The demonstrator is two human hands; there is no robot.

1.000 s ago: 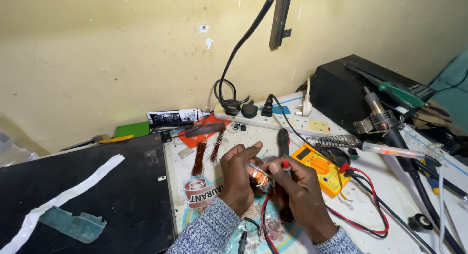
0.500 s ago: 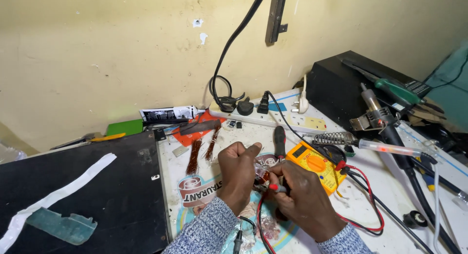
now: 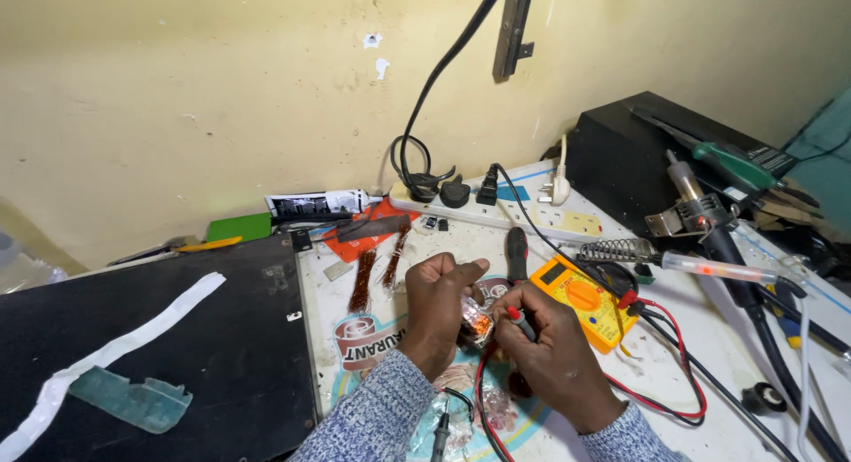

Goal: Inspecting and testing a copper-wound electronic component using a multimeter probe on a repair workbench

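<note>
1. The left hand [image 3: 439,307] is closed in a loose fist, and its fingers pinch a small component with copper winding [image 3: 477,321], wrapped in clear film. The component sits between the two hands, just above the white work mat [image 3: 355,293].
2. The right hand [image 3: 550,347] is curled around a red multimeter probe [image 3: 519,321] and grips it like a pen. The tip of the probe touches the copper component.
3. A red lead [image 3: 674,373] goes from the probe area in a loop to the yellow multimeter [image 3: 581,301], which lies just to the right of the hands.
4. A second, black probe [image 3: 441,431] lies on the mat near the left sleeve; no hand holds it.
5. Behind the hands, a screwdriver with a black handle [image 3: 517,252] and two brown braided strips [image 3: 377,271] lie on the mat.
6. A white power strip [image 3: 505,212] with several plugs lies along the yellow wall.
7. To the right, a soldering iron [image 3: 709,269] rests in a coiled stand [image 3: 620,249].
8. To the left lies a black panel [image 3: 151,338] with a strip of white tape [image 3: 115,351] on it.
</note>
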